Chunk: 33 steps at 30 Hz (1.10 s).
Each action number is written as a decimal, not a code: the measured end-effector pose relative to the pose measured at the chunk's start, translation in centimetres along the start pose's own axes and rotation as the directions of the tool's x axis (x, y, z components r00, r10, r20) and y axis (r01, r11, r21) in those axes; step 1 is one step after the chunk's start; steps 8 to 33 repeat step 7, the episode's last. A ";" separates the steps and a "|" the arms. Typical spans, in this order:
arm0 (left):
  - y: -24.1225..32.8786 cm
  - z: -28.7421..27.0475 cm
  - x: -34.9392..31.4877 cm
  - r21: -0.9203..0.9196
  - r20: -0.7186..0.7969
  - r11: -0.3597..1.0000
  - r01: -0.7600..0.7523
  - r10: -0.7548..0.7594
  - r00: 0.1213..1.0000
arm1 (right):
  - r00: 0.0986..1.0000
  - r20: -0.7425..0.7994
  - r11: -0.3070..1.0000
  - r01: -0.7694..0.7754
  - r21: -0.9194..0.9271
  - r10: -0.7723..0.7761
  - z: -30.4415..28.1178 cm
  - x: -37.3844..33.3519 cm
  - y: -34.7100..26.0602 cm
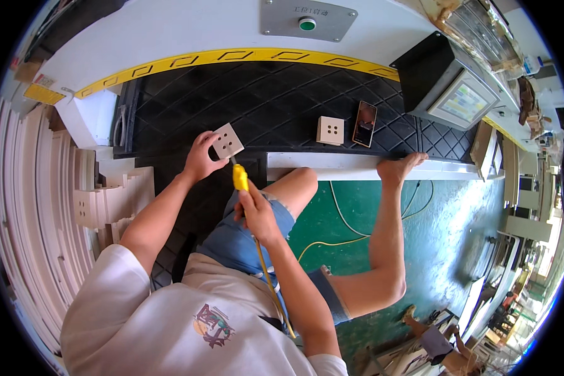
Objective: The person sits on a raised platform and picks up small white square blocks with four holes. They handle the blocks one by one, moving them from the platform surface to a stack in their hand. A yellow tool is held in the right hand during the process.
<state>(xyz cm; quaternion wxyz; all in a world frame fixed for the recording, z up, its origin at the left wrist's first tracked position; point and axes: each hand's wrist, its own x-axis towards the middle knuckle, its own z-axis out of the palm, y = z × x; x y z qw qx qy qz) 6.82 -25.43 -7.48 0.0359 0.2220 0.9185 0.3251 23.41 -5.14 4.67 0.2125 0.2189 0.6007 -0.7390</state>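
My left hand (200, 156) grips a small white square block (227, 141) with several holes, held up over the black rubber mat (276, 106). My right hand (255, 210) is closed around a yellow pen-shaped tool (239, 177) whose tip touches the block's lower edge. A thin yellow hose (266, 276) runs from the tool down past my forearm. A second white square block (330, 130) with holes lies on the mat to the right.
A dark phone (365, 123) lies beside the second block. My bare foot (400, 168) rests on a long white strip (357, 167). Stacked white boards (37, 207) stand at the left. A screen box (448, 81) sits at the back right. A green button (307, 24) lies ahead.
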 end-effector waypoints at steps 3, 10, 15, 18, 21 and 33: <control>0.9 -1.1 1.5 -0.465 0.180 0.847 0.259 -0.196 0.964 | 0.994 0.103 0.996 0.030 0.089 -0.039 -2.2 -2.8 0.7; -0.5 -2.8 3.0 -0.629 0.745 -0.138 0.765 -0.388 0.543 | 0.996 -0.065 0.995 0.059 0.080 -0.054 -3.6 -5.1 1.5; -0.5 -2.8 3.0 -0.629 0.745 -0.138 0.765 -0.388 0.543 | 0.996 -0.065 0.995 0.059 0.080 -0.054 -3.6 -5.1 1.5; -0.5 -2.8 3.0 -0.629 0.745 -0.138 0.765 -0.388 0.543 | 0.996 -0.065 0.995 0.059 0.080 -0.054 -3.6 -5.1 1.5; -0.5 -2.8 3.0 -0.629 0.745 -0.138 0.765 -0.388 0.543 | 0.996 -0.065 0.995 0.059 0.080 -0.054 -3.6 -5.1 1.5; -0.5 -2.8 3.0 -0.629 0.745 -0.138 0.765 -0.388 0.543 | 0.996 -0.065 0.995 0.059 0.080 -0.054 -3.6 -5.1 1.5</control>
